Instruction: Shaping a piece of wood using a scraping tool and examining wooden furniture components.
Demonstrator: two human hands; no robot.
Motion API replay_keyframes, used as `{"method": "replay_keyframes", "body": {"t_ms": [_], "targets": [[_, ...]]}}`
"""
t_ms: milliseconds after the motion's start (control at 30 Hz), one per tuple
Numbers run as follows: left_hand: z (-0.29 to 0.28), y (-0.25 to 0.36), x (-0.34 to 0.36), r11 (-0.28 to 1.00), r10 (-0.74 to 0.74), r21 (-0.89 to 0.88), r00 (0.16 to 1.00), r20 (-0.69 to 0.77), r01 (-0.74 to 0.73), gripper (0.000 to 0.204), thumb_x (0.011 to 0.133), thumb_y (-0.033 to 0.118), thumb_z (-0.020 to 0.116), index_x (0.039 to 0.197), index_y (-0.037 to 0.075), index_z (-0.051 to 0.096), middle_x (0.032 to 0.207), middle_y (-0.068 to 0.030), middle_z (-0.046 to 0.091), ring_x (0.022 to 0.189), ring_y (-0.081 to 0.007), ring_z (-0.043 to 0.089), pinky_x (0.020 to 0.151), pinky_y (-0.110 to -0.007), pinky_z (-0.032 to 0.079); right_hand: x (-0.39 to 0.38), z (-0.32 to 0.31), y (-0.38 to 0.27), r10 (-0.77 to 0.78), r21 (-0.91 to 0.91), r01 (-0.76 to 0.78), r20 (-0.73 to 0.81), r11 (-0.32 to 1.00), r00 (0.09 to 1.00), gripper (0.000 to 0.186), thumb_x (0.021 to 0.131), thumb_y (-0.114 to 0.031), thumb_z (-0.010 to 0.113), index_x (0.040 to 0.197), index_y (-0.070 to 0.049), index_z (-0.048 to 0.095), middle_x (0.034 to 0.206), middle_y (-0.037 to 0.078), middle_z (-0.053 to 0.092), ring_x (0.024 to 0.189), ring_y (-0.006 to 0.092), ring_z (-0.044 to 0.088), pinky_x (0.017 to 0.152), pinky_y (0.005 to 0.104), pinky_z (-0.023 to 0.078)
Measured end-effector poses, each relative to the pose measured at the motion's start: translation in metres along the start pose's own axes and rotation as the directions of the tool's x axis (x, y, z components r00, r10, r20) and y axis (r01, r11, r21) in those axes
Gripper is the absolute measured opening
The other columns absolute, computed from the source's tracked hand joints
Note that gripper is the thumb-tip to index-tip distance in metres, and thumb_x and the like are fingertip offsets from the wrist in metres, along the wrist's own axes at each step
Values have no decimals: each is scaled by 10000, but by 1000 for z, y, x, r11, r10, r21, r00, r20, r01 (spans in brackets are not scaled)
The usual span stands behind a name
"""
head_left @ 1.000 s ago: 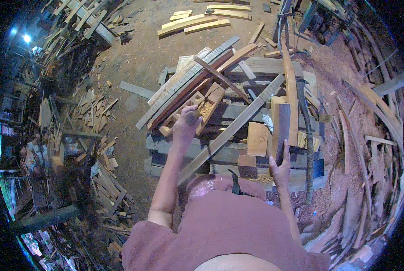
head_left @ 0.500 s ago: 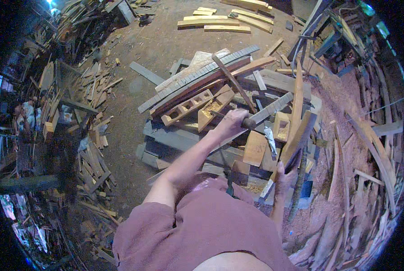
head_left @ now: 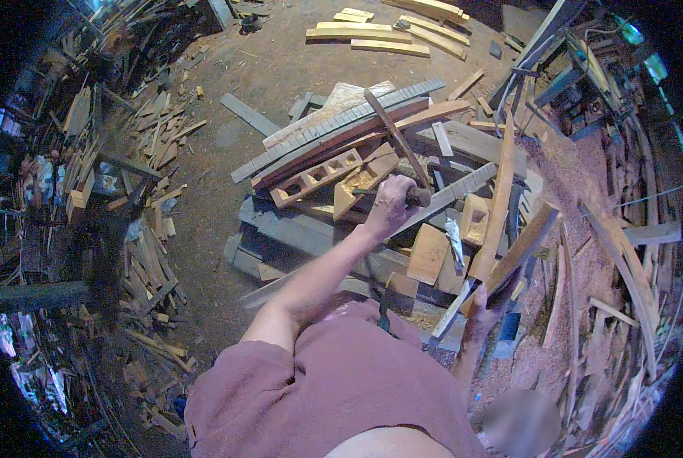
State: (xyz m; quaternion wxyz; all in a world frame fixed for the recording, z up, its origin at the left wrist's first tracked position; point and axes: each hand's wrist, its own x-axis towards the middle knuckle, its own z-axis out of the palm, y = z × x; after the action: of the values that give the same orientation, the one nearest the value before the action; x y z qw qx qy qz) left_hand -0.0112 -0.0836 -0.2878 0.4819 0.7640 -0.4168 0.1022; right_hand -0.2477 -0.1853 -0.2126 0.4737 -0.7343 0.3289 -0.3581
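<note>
My left hand (head_left: 393, 202) is closed around a chisel, whose wooden handle (head_left: 418, 197) shows its butt end on the right side of the fist. Its thin dark blade points left toward a wooden block (head_left: 363, 180) with wood chips on it. Just left of that block lies a wooden piece (head_left: 318, 179) cut with several square holes. Low on the right, my right hand (head_left: 476, 307) is wrapped round the near end of a thick wooden bar (head_left: 521, 249) that slants up and away. The right fingers are partly hidden by the bar.
Beneath the work lie stacked grey boards (head_left: 296, 233). A marked strip of wood (head_left: 341, 126) and a long pale plank (head_left: 500, 198) rest on them. Scrap wood (head_left: 151, 267) is heaped at left; sawdust and long offcuts (head_left: 620, 248) cover the right. Yellowish planks (head_left: 364, 34) lie farther off.
The wooden bar in my right hand has swung right and lower, away from the left hand. My left hand has shifted slightly left and up, still on the chisel.
</note>
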Motion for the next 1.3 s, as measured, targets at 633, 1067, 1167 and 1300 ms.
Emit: {"method": "replay_keyframes", "body": {"t_ms": [633, 1067, 1167, 1300], "targets": [[8, -5, -8, 999, -33, 10, 996, 86, 32, 496, 567, 153, 742, 982, 54, 488, 916, -131, 519, 882, -336, 500, 775, -422, 387, -24, 53, 21, 176, 322, -217, 152, 922, 973, 872, 733, -249, 642, 1407, -71, 119, 1373, 128, 295, 1252, 264, 326, 1034, 366, 257], [17, -15, -16, 991, 42, 124, 998, 56, -49, 326, 657, 219, 679, 861, 65, 476, 791, -115, 496, 806, -301, 512, 722, -400, 380, -9, 83, 29, -4, -9, 9, 445, 1000, 896, 869, 745, -240, 636, 1412, -79, 102, 1370, 165, 286, 1236, 302, 330, 1036, 378, 247], [12, -10, -18, 980, 72, 187, 997, 10, -73, 302, 674, 199, 649, 878, 48, 485, 815, -122, 509, 825, -310, 514, 755, -404, 379, -17, 72, 20, 232, -219, -124, 589, 968, 774, 800, 748, -177, 607, 1402, -62, 160, 1337, 204, 338, 1242, 307, 336, 1041, 377, 248], [-7, -3, -13, 998, -58, -16, 987, -149, 56, 315, 612, 79, 690, 873, 81, 514, 809, -114, 522, 812, -299, 525, 770, -376, 406, -14, 53, 37, 60, -120, -15, 385, 993, 921, 761, 772, -150, 568, 1407, -68, 157, 1407, 185, 261, 1295, 297, 271, 1062, 351, 208]]}}
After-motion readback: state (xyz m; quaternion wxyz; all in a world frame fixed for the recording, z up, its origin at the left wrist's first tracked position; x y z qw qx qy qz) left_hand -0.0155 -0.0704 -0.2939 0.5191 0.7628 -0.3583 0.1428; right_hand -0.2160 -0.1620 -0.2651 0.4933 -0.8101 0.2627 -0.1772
